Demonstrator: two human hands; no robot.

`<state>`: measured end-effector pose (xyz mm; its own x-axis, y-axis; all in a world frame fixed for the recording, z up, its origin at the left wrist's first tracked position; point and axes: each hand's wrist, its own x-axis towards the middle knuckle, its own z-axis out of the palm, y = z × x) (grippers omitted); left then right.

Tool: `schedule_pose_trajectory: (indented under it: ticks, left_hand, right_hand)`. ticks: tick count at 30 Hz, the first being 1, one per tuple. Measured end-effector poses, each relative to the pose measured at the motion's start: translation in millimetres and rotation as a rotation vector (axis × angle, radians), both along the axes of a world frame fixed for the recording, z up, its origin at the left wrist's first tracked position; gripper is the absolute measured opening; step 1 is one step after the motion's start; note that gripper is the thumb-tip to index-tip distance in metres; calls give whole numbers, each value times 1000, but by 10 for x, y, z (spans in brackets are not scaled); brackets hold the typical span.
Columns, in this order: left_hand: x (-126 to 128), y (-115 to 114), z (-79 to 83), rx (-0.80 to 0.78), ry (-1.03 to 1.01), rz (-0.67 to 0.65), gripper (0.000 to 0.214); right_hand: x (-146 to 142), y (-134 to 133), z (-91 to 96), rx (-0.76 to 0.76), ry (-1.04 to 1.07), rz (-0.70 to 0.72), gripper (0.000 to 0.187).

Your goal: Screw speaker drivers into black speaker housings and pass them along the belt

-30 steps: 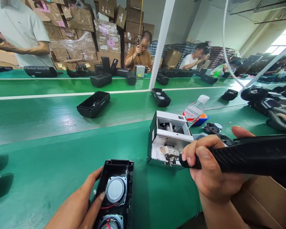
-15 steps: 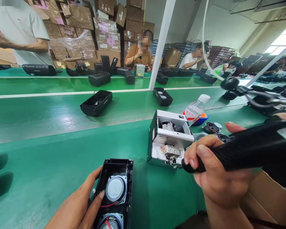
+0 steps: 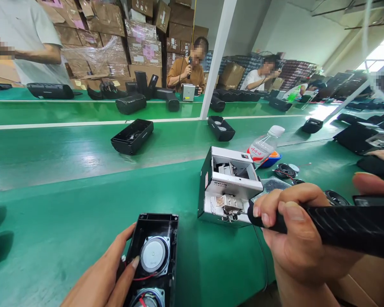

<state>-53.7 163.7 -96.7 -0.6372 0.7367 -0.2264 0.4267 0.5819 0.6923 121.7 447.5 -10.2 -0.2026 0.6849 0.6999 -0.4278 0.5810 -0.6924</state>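
Electric screwdriver (image 3: 348, 226) now level, no longer tilted up, its tip just beside the screw feeder (image 3: 227, 187). Right hand (image 3: 294, 234) fingers wrapped around its grip. Left hand (image 3: 105, 273) fingers hold the open speaker housing (image 3: 153, 221) on the green counter (image 3: 67, 221).

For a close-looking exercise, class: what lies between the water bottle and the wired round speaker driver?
Between the water bottle and the round speaker driver, the head view shows a blue-and-orange plastic object.

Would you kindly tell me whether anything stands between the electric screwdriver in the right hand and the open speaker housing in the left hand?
Nothing visible: only the green bench lies between the screwdriver and the housing; the white screw feeder sits just beside the tip.
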Motion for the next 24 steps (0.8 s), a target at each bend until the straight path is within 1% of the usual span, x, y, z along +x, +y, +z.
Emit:
schedule_pose_trajectory:
  ticks: [1,3,6,9,14,16,19,21,24]
  left_hand:
    - [-4,-14,-11,1,-5,-13,62]
    - [-11,-37,-30,7,-8,-35,62]
    - [0,-47,-30,18,2,-12,62]
    - [24,-35,-2,21,34,18,63]
    - [29,-11,22,29,103,7,62]
    - [28,-18,23,33,133,2,61]
    - [46,-37,51,70,239,-13,63]
    - [68,-33,108,134,354,-48,65]
    - [90,22,240,194,444,-95,58]
  right_hand:
    - [-5,7,-4,12,21,9,51]
    - [-12,21,-15,40,53,26,62]
    - [-15,27,-29,62,54,43,61]
    - [-36,22,-35,47,53,33,60]
    - [-132,43,-37,22,18,70,49]
    - [-156,56,-42,-34,-9,93,48]
    - [-146,19,-65,-196,-118,164,51]
    - [-112,-66,-76,-292,-177,210,56]
    - [-44,-237,-46,-347,-148,235,64]
